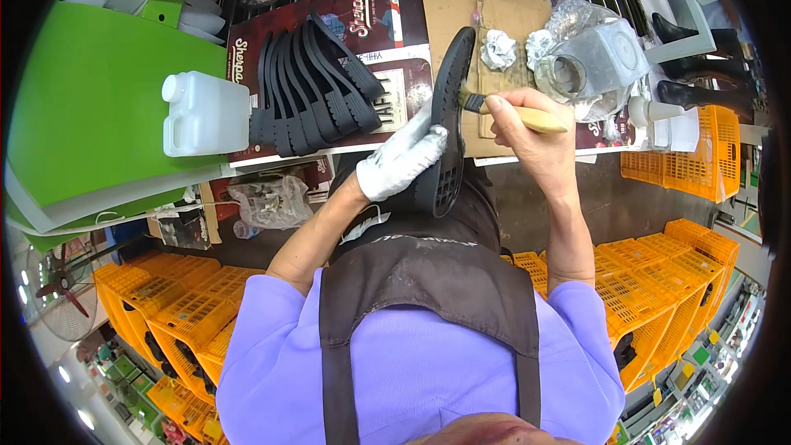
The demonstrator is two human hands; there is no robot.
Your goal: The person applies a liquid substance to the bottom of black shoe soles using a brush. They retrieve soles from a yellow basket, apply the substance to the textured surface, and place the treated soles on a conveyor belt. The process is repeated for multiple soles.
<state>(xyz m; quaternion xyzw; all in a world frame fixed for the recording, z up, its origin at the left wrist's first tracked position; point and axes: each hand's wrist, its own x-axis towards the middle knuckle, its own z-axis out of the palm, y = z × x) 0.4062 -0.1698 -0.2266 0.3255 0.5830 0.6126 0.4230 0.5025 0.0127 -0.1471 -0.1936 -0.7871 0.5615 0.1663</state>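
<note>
Head view: black shoe sole (449, 115) at centre, clamped in gloved left hand (401, 161); right hand (531, 128) at three o'clock, fingers closed on brush (515, 113). Probably light, flexible; best gripped mid-length.

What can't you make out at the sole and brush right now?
Head view only:
- Black shoe sole: middle hidden by the gloved left hand.
- Brush: handle middle covered by the right hand; bristle contact too small to judge.
- Glass jar: contents unclear.
</note>
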